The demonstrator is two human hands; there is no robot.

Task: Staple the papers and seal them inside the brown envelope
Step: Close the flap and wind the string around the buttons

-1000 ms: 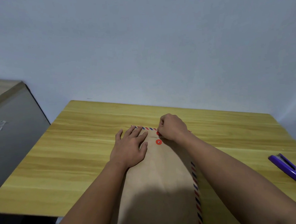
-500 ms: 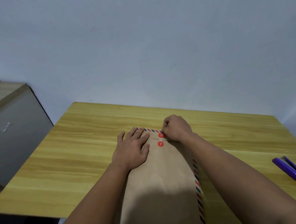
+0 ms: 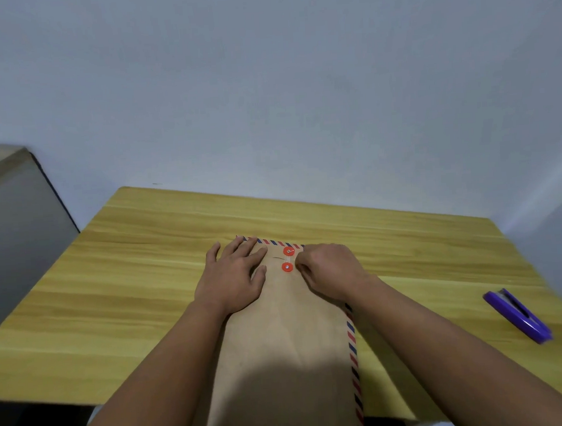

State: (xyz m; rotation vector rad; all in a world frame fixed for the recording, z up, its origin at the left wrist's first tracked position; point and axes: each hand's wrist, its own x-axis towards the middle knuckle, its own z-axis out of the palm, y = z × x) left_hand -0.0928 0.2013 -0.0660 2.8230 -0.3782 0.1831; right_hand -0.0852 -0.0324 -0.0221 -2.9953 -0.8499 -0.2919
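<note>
On the table (image 3: 113,289), mid-width, the brown envelope (image 3: 281,344) lies lengthwise, flap end toward the far edge, near end overhanging the near edge. Left hand (image 3: 231,278) rests flat, fingers straight, on the envelope's far left part. Right hand (image 3: 332,269) has fingers curled, pinching at something thin beside the two red discs (image 3: 288,259); string itself too fine to confirm. Purple stapler (image 3: 518,315) sits near the right edge, well apart.

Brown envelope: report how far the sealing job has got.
Done, apparently: no loose papers show, stapler set aside, flap folded down on the brown envelope. In hand: left hand presses it flat; right hand works beside the red buttons. Left: finishing the string closure.
</note>
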